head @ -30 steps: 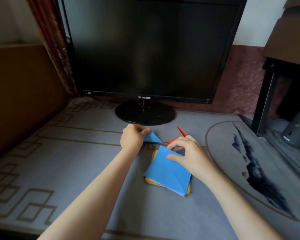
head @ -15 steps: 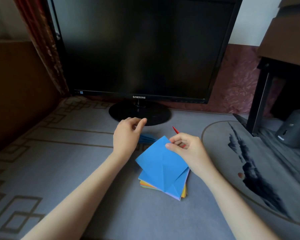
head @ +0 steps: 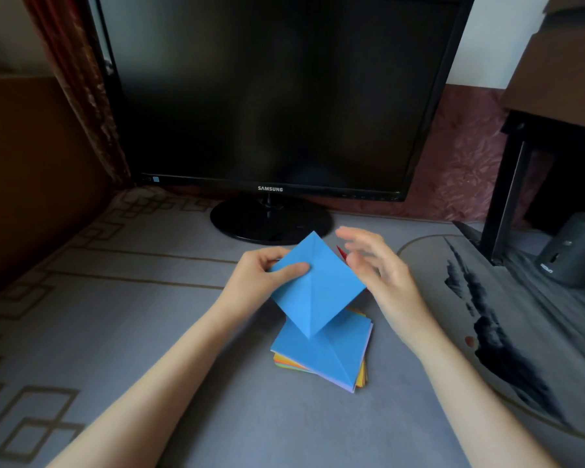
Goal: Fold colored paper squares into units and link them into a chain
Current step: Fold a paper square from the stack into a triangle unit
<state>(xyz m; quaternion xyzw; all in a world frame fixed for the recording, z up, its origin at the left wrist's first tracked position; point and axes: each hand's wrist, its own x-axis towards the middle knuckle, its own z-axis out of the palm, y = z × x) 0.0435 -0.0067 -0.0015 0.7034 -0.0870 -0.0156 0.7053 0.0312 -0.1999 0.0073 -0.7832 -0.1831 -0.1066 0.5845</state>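
Left hand pinches blue sheet above the stack, likely freeing it for folding; right hand open, alongside.

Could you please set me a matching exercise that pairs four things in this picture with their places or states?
1. blue paper square
2. paper stack
3. right hand
4. Samsung monitor

A. at the back, screen dark
B. pinched by the left hand
C. lying on the grey mat
D. open, holding nothing

Pairs: 1-B, 2-C, 3-D, 4-A
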